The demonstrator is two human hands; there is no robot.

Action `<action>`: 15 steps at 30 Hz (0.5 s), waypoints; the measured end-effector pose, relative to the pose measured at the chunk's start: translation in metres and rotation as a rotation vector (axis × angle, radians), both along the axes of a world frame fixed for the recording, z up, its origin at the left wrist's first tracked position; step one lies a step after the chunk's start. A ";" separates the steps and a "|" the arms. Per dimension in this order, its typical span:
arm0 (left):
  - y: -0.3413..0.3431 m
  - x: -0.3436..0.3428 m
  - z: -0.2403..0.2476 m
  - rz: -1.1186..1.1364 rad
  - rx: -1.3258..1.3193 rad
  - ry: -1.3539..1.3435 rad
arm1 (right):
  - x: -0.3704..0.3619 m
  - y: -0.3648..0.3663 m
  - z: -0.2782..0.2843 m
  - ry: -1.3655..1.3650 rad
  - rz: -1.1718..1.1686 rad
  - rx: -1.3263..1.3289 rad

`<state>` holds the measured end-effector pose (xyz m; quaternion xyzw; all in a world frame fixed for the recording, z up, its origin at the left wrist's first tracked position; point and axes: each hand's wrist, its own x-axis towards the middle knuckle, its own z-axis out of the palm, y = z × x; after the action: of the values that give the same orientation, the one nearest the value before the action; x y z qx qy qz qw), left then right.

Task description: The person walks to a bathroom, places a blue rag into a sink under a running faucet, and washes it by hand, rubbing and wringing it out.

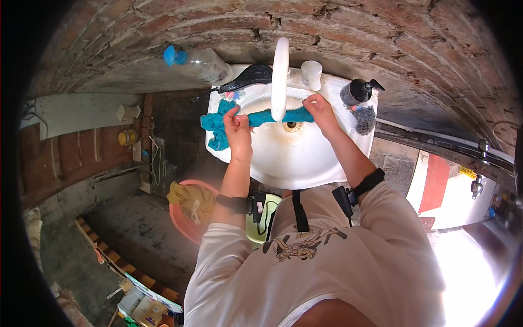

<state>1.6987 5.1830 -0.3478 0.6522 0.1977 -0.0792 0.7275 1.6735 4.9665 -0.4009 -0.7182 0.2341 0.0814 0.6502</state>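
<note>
One teal cloth [264, 117], towel or garment we cannot tell, its middle partly covered by the white faucet [280, 76] and its left end bunched in folds that hide part of the rim of the white washbasin [267, 155]. We list it as strung between two hands set apart over the basin: the left hand [238, 131] gripping it beside the bunched end, the right hand [322, 113] pinching the opposite end.

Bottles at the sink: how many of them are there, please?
2. A clear bottle with a blue top is at the back left corner of the sink; a black pump bottle is at its back right corner. None seems hidden there.
</note>
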 end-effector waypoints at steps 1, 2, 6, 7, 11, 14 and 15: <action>-0.005 0.000 0.008 -0.001 -0.035 0.057 | 0.000 0.000 -0.005 0.014 -0.025 0.116; -0.011 0.000 0.014 -0.003 -0.034 0.059 | -0.003 0.002 -0.008 0.016 -0.027 0.118; -0.027 -0.013 0.024 -0.089 -0.192 0.091 | -0.028 0.018 -0.027 0.426 -0.154 0.696; -0.033 -0.017 0.026 -0.115 -0.218 0.115 | -0.035 0.026 -0.035 0.449 -0.155 0.727; -0.037 -0.032 0.035 -0.170 -0.249 0.140 | -0.034 0.061 -0.009 0.556 -0.351 1.037; -0.029 -0.033 0.021 -0.118 -0.266 0.126 | -0.033 0.057 -0.026 0.426 -0.395 1.144; -0.021 -0.033 0.012 -0.077 -0.287 0.152 | -0.031 0.052 -0.030 0.379 -0.443 1.091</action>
<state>1.6662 5.1622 -0.3353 0.5408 0.2138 -0.1837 0.7925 1.6429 5.0188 -0.4304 -0.1898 0.4138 0.1789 0.8722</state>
